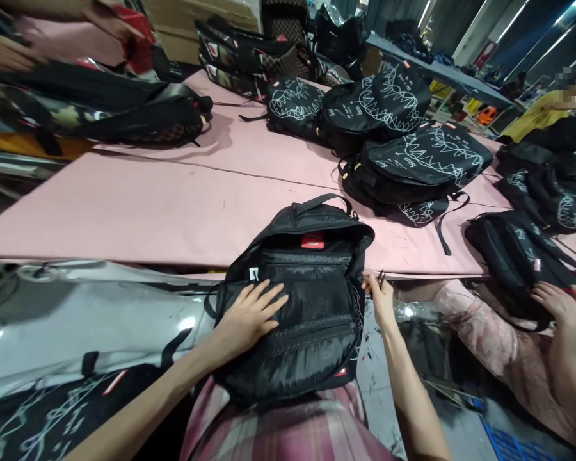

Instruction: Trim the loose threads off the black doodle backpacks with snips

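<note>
A black backpack (312, 298) lies opened across my lap, its top against the edge of the pink table. Its dark lining, inner pockets and a red label (313, 241) show. My left hand (255, 314) rests flat on the lining with the fingers spread. At the bag's right side, my right hand (378, 296) is closed around a small dark pointed tool that looks like thread snips (381, 278); its fingers are beside the zipper edge. Most of the tool is hidden in the hand.
Several black backpacks with white scribble print (427, 157) lie on the pink table (173, 205). Another person's hand (557, 301) works on a black bag (513, 256) at right. A person's hands (9, 51) are over dark bags at upper left. A printed bag (72, 410) lies lower left.
</note>
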The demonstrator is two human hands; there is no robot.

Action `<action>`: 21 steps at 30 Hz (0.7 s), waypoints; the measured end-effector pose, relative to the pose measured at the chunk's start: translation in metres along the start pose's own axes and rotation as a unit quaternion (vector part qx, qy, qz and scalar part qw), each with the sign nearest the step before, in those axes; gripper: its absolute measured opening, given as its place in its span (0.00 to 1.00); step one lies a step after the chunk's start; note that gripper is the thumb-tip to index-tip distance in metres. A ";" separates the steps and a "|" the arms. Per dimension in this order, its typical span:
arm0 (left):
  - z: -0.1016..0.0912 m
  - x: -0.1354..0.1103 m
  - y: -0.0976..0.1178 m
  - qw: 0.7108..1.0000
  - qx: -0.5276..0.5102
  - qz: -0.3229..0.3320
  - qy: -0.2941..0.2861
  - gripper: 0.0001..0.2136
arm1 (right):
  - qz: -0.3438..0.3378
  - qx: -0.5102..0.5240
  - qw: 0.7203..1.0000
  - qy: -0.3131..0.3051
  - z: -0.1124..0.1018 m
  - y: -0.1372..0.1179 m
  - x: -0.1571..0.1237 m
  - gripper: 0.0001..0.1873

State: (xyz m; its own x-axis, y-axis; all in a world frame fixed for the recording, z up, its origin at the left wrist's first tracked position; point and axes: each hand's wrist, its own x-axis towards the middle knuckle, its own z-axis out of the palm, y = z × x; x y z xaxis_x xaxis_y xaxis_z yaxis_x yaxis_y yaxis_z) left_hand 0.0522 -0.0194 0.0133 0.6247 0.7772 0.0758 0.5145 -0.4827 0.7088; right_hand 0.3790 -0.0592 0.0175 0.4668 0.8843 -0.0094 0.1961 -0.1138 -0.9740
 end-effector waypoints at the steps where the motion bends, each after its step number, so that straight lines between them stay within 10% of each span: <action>1: 0.003 -0.003 0.002 1.000 0.023 0.004 -0.006 0.20 | -0.009 -0.010 1.000 -0.021 0.005 -0.003 0.001 0.22; 6: 0.003 -0.003 0.003 1.000 0.001 0.004 -0.009 0.17 | -0.077 -0.159 0.975 -0.131 0.026 -0.020 0.020 0.16; 12: 0.006 0.000 0.004 0.999 -0.001 0.013 -0.046 0.17 | -0.114 -0.446 0.867 -0.194 0.072 -0.026 0.059 0.07; 17: 0.005 -0.002 0.010 0.998 -0.062 0.009 -0.007 0.16 | -0.114 -0.437 0.871 -0.194 0.099 -0.016 0.068 0.03; 21: 0.002 -0.004 0.008 0.997 -0.069 0.024 0.011 0.17 | -0.129 -0.390 0.896 -0.170 0.081 -0.021 0.070 0.09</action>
State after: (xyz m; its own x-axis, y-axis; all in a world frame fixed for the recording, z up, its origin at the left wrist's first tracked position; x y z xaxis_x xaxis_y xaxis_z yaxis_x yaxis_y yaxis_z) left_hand 0.0551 -0.0278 0.0173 0.6323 0.7644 0.1260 0.3981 -0.4600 0.7937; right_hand 0.3376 0.0420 0.0184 0.0549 0.9985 -0.0053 0.8647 -0.0502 -0.4997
